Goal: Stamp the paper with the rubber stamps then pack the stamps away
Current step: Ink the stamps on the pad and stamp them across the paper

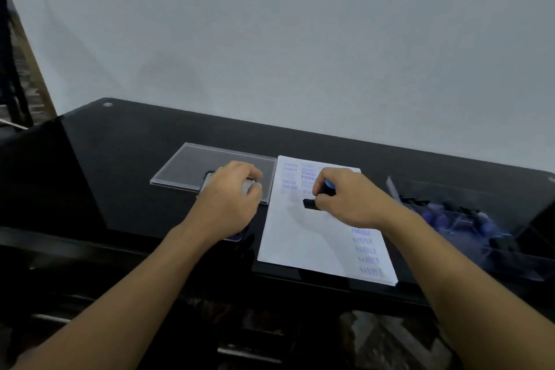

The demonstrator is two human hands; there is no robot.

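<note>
Table top (144, 159) was black, v. glossy & smooth, like glass or lacquer, w/ clear reflections on it. Small round fitting (107, 104) at its far left corner looked like pale metal, dull sheen. Sheet of paper (300, 243) was white, matt, flat & uncreased. Stamp (328, 185) looked plastic: black matt base, blue knob w/ slight sheen. Flat lid (192, 165) was clear hard plastic, smooth, edges catching light. Box (507, 264) at right was the same sort of clear plastic, glossy walls. Case (248, 186) by the lid was silvery & smooth, prob. metal; couldn't tell for sure. Backdrop (300, 39) was pale grey, matt, even.
</note>
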